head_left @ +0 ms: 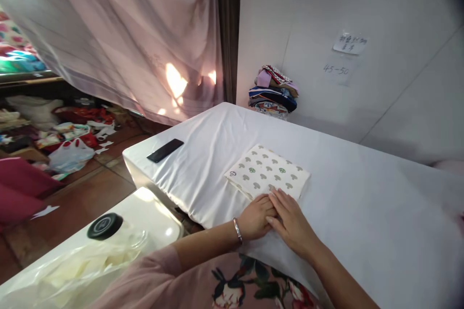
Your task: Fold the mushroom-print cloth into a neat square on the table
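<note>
My pink floral top is closest, soft fabric with big printed blooms. Past it, there's a folded cream cloth, a flat rectangle with a mushroom-like print, on the smooth white table cover, plus a slim black phone to the left. The crinkly plastic bag is cut off, contents hard to make out. Right hand: open, fingers nearly straight, overlapping my left hand at the cloth's near edge. Left's loosely curled, partly covered; can't tell if it's pinching anything.
</note>
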Available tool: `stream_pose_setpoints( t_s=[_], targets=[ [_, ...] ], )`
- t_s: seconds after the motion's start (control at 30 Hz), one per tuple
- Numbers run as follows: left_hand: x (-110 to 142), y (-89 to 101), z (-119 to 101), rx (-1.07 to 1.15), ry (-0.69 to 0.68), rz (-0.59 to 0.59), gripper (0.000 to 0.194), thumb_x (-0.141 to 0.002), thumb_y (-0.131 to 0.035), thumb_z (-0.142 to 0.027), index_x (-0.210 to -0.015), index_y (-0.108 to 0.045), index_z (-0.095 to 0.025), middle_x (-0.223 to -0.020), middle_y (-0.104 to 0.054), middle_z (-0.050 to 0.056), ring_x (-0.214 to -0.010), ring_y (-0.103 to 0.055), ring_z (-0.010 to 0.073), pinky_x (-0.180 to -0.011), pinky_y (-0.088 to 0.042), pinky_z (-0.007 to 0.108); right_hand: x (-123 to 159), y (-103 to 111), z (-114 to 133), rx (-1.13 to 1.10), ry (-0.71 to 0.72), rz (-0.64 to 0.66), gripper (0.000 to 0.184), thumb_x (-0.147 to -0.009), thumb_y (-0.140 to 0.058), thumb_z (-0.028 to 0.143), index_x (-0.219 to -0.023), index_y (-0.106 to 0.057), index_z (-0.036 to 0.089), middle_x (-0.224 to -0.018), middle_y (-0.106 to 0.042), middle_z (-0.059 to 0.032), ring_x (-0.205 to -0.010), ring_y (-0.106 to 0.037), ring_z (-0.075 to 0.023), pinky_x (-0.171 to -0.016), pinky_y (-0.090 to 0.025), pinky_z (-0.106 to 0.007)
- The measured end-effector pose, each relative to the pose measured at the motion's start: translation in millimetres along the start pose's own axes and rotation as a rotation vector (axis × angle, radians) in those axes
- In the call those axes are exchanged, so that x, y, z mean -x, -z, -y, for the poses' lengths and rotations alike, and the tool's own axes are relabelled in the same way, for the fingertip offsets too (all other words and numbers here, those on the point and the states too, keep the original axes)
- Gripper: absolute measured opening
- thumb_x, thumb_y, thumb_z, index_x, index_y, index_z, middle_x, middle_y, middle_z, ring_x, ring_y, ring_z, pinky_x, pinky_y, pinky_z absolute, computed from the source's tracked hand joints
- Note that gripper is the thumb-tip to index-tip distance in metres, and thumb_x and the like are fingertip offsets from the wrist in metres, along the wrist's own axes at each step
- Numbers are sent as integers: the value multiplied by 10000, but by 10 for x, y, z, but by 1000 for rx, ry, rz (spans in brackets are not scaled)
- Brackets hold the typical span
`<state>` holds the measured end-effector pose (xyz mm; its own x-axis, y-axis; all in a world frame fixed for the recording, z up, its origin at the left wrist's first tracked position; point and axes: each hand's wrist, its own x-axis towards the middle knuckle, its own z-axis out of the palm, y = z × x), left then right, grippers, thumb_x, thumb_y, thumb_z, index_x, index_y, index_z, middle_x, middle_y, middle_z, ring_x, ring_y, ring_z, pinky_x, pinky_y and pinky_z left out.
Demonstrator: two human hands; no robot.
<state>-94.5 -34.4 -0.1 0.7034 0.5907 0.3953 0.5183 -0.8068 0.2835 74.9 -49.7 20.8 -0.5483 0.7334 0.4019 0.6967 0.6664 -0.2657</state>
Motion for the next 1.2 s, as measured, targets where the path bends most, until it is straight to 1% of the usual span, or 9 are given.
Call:
stream_pose_setpoints(
  t_s=[0.1,0.2,0.33,0.4,0.47,0.67,0.83,1.07,1.2],
  targets=[
    [102,105,95,-50,-55,64,329,-820,-511,-198,-1148,-523,-207,-1138,-604,49,-1187,-437,182,-1097,-194,411,109,-259,-72,139,37,93,649,-877,-451,408,-1427,-210,162,-1429,-341,-109,-1322,-277,-263,-1038,-313,-477],
    [214,236,265,-65,-5,-17,376,-844,-480,-208,-1220,-481,-222,-1210,-577,49,-1231,-405,186,-1104,-172,441,198,-351,-142,215,52,99,660,-878,-449,419,-1424,-216,131,-1436,-327,-108,-1334,-246,-267,-1050,-292,-465],
    [381,402,612,-89,326,-253,438,-785,-541,-200,-1220,-492,-198,-1289,-508,93,-1226,-410,231,-1047,-299,456,223,-298,-146,278,75,29,523,-889,-434,312,-1377,-338,151,-1411,-372,-107,-1319,-282,-274,-1039,-294,-480],
    [478,455,783,-67,478,-310,495,-729,-571,-167,-1219,-497,-171,-1292,-491,114,-1218,-415,250,-1024,-347,450,228,-277,-151,295,103,-12,458,-885,-431,244,-1334,-410,162,-1388,-407,-106,-1305,-310,-277,-1039,-289,-496],
    [566,480,913,5,549,-314,533,-692,-552,-115,-1220,-497,-166,-1287,-487,108,-1214,-424,239,-1026,-367,421,238,-275,-176,281,164,-28,415,-878,-426,180,-1291,-466,168,-1352,-455,-104,-1280,-357,-266,-1030,-318,-479],
    [596,471,1056,141,603,-323,448,-733,-508,-128,-1172,-547,-207,-1245,-529,58,-1119,-526,192,-1011,-402,351,216,-218,-271,201,225,-112,437,-864,-369,74,-1276,-488,162,-1230,-566,-107,-1172,-492,-224,-944,-449,-392],
    [519,478,1098,134,646,-320,368,-768,-496,-167,-1118,-598,-220,-1196,-567,29,-1054,-565,168,-961,-434,306,171,-126,-280,163,237,-191,478,-866,-353,54,-1316,-441,189,-1186,-599,-87,-1154,-513,-212,-961,-434,-411],
    [529,550,1095,-52,578,-211,367,-802,-458,-164,-1137,-596,-227,-1224,-551,50,-1069,-544,192,-945,-424,354,201,-194,-303,185,204,-76,472,-885,-337,98,-1347,-391,176,-1169,-614,-81,-1117,-541,-210,-941,-443,-396],
    [492,602,1007,-175,462,-175,428,-796,-480,-144,-1216,-528,-208,-1304,-486,87,-1186,-441,232,-977,-368,414,187,-193,-237,178,146,-30,446,-903,-398,208,-1348,-379,174,-1184,-603,-83,-1114,-539,-219,-934,-451,-396]
  ],
)
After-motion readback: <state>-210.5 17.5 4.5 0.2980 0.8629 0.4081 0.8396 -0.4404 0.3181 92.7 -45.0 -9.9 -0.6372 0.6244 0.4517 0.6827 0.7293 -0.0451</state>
